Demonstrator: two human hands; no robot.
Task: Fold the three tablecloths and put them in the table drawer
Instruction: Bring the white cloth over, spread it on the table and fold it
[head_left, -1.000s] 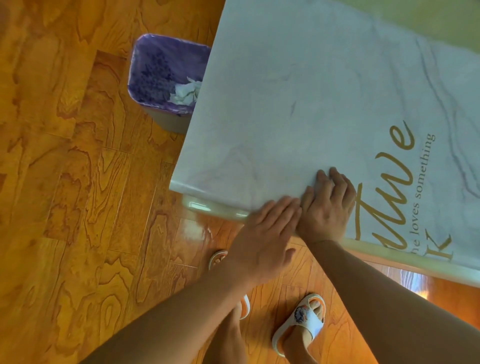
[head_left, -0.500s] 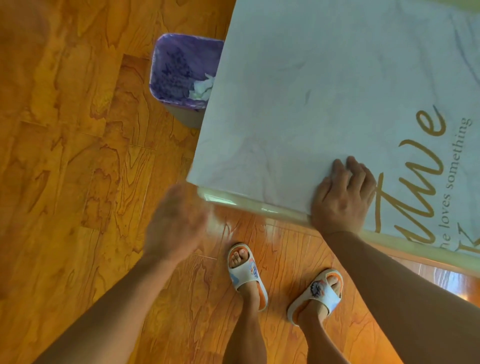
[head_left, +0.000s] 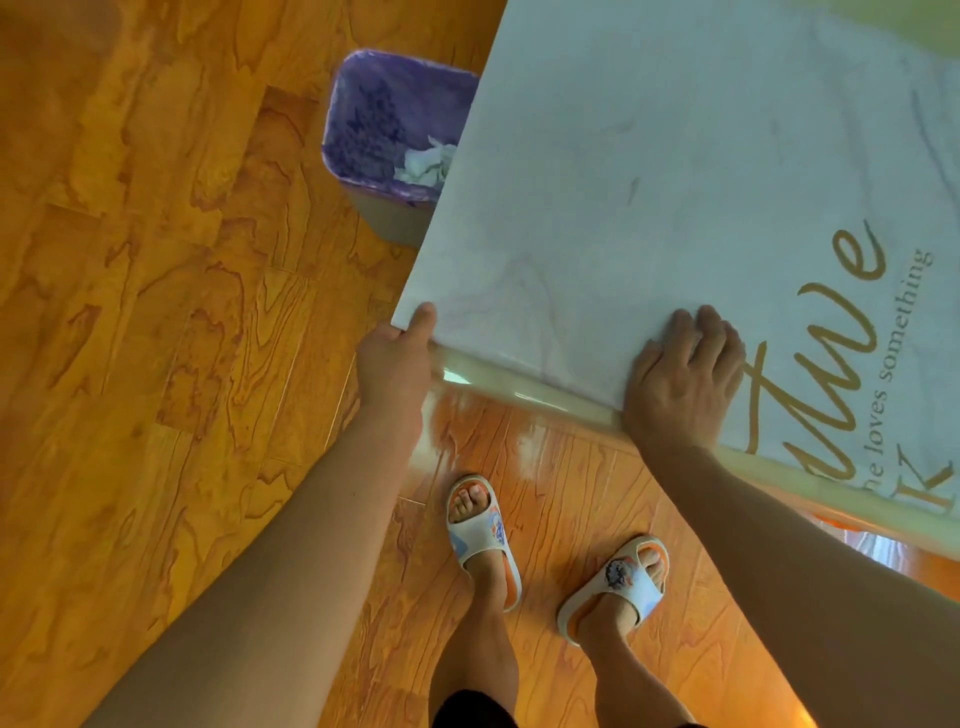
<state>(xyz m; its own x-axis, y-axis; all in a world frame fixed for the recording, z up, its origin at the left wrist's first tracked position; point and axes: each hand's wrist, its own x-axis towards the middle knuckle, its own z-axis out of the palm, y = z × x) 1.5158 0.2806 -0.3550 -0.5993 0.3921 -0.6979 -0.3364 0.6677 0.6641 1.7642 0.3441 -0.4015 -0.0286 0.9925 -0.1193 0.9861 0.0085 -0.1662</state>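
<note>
The head view looks down on a white marble-patterned tablecloth with gold lettering (head_left: 675, 197), spread flat over a table whose pale rounded edge (head_left: 524, 387) shows along the near side. The left hand (head_left: 397, 358) has hold of the cloth's near-left corner, thumb on top and the other fingers hidden below the edge. The right hand (head_left: 683, 374) lies farther right on the near edge, fingers loosely bent and pressing the cloth down; I cannot tell whether it pinches any fabric. No drawer and no other tablecloth is in sight. The likely trouble: if the left hand lifts the corner while the right keeps the cloth pinned, the fold may come out skewed or bunched between the two hands. A loose corner pulled off the left edge could also drop into the purple-lined waste bin with crumpled white paper (head_left: 395, 140), which stands on the orange wooden floor (head_left: 156, 312) just beside the table. Half a second ago the left hand was off the table, blurred over the floor; a second ago both hands lay side by side on the near edge. The right hand has hardly shifted.
</note>
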